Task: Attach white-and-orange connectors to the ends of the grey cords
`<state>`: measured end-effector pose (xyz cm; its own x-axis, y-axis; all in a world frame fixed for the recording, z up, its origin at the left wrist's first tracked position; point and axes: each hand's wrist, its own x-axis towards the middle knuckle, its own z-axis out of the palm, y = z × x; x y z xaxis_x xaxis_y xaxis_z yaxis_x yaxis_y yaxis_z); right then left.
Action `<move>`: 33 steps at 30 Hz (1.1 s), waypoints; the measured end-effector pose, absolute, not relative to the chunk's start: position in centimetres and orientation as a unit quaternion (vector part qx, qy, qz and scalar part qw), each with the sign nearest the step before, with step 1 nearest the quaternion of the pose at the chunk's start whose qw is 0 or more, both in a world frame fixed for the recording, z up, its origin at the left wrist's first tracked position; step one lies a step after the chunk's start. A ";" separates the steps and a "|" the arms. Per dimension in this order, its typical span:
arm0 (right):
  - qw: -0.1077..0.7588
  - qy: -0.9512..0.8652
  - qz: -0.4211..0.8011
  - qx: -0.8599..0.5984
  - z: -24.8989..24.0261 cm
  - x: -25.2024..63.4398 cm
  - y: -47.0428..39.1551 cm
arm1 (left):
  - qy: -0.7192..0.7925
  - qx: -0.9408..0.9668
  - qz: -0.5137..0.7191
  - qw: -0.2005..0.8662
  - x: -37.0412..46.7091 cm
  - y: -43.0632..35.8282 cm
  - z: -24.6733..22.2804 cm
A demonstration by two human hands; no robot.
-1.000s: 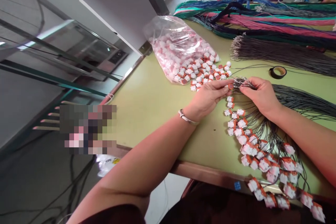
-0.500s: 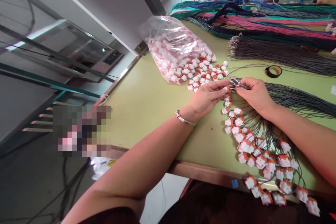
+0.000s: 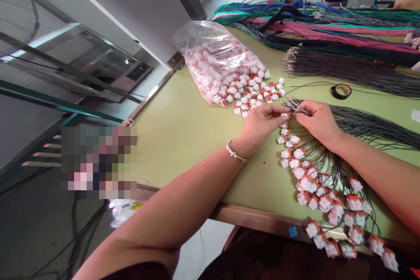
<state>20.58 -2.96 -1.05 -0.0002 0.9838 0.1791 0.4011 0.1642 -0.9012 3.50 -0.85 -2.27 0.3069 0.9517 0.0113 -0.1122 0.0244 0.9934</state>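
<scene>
Left hand (image 3: 262, 123): fingertips pinched on one small white-and-orange connector (image 3: 285, 116), held mid-table (image 3: 183, 131), just below the bag (image 3: 216, 59).
Right hand (image 3: 319, 120): closed on the terminal ends of a grey wire bundle (image 3: 367, 124), tips touching the connector.
Step in hand, as judged: seating a wire terminal in the connector. The next move calls for lining the terminal up with its cavity and pushing straight in.
Finished leads (image 3: 328, 197): a row running toward the near edge.
Loose connectors (image 3: 259, 92): spilled at the bag mouth.
Tape roll (image 3: 341, 91): toward the right side.
</scene>
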 end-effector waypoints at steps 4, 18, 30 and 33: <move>0.428 -0.624 0.364 -0.544 -1.4 20.8 -2.7 | 0.376 0.545 0.430 0.614 3.5 -0.7 -2.5; 0.407 -0.628 0.347 -0.565 -0.9 20.8 -2.7 | 0.377 0.534 0.418 0.632 3.4 -1.0 -2.2; 0.382 -0.654 0.308 -0.576 -1.7 20.6 -2.6 | 0.382 0.559 0.404 0.615 4.0 -1.0 -2.1; 0.394 -0.642 0.336 -0.565 -1.5 20.8 -2.6 | 0.389 0.553 0.401 0.618 4.1 -1.2 -2.1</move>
<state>20.80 -2.62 -1.51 -0.0509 0.9907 0.1263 0.4601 0.1356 -0.8775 4.12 -1.23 -2.06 0.3762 0.9258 -0.0368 -0.0664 0.0666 0.9956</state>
